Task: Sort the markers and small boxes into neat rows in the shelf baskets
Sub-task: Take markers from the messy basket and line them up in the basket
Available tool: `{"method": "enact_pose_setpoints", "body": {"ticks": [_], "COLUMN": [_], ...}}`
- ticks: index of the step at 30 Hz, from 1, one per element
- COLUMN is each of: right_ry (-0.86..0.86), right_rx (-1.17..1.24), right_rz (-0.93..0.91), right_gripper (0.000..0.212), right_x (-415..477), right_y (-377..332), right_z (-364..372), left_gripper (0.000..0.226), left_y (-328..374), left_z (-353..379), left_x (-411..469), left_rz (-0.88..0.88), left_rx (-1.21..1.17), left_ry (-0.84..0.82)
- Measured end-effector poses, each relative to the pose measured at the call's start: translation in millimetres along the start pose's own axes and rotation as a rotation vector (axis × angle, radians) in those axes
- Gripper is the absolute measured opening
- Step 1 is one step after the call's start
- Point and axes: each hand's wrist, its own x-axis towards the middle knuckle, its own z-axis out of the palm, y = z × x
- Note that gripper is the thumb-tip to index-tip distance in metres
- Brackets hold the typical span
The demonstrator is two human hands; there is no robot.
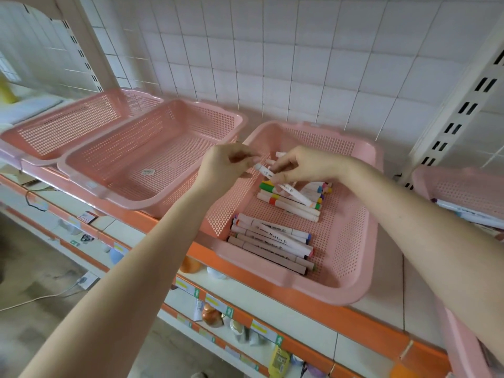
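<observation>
Both hands were up over the right-hand pink basket (354,291). The left hand (226,166) pinched the upper-left tip of a white marker (298,197) between thumb and fingertips, while the right hand (305,166) had its fingers curled round the barrel further along. The marker hung just above the basket's back half, with its long axis slanting from upper left down to lower right. There was dark print on the barrel, too blurred to read.

Under it lay the back row of markers (293,204), colour-banded and side by side, all slanted much the same way. Nearer the front rim sat the front row of markers (272,241), packed parallel on the same diagonal with the coloured caps toward the right — and here the word "Marker" could be read on several barrels.

Just beside it to the left stood the middle basket (152,205) with a small sticker (148,172) on its floor, its print unreadable. All of them rested on the orange-edged shelf (341,313).
</observation>
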Motion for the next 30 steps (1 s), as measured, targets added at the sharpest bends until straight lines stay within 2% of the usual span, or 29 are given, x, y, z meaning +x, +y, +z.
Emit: {"method": "enact_pose_setpoints", "body": {"ticks": [3,5,10,13,16,19,30], "right_ry": [-0.155,-0.217,-0.347,-0.326,-0.342,-0.348,-0.379], "right_rx": [0.062,0.073,-0.128,-0.124,-0.208,-0.306,-0.349], "right_rz": [0.129,0.196,0.304,0.338,0.328,0.345,0.395], "right_gripper": [0.021,0.025,0.028,0.03,0.021,0.024,0.017], "right_x": [-5,-9,-13,-12,-8,1,2], "right_y": [6,8,10,9,6,2,1], "right_z": [-9,-13,-15,-10,2,20,27], "left_gripper": [0.01,0.012,0.015,0.016,0.021,0.021,0.021], "left_y": [-5,-7,-2,-2,-3,-6,-12], "left_z": [-3,0,6,8,12,12,13], "left_x": [4,3,-5,-7,-10,-11,-10], "left_rz": [-0.021,0.054,0.161,0.125,0.055,0.025,0.033], "left_rx": [-0.009,0.178,0.535,0.717,0.87,0.924,0.937], "left_ry": [0.056,0.02,-0.244,-0.439,-0.569,-0.622,-0.645]}}
